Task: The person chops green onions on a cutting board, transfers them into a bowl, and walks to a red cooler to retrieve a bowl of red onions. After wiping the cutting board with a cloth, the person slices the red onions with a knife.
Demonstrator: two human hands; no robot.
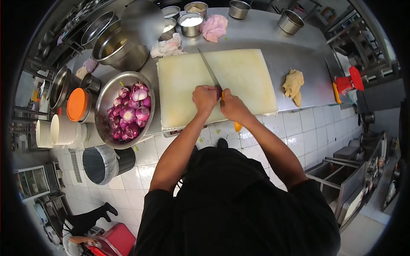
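On the pale cutting board (183, 72), my left hand (205, 99) is wrapped round a red onion (219, 91), most of which is hidden by the fingers. My right hand (232, 106) grips the orange handle of a long knife (209, 67). The blade lies over the board, pointing away and to the left, and passes close beside the onion. Left of the board stands a metal colander (102, 91) heaped with red onions (129, 112).
Metal pots (136, 57) and small tins (191, 30) stand at the back left. Cloths (215, 28) lie behind the board, another (294, 85) to its right. An orange-lidded container (77, 105) and white bowls (64, 129) are left, above a bin (100, 164). A person (77, 228) is lower left.
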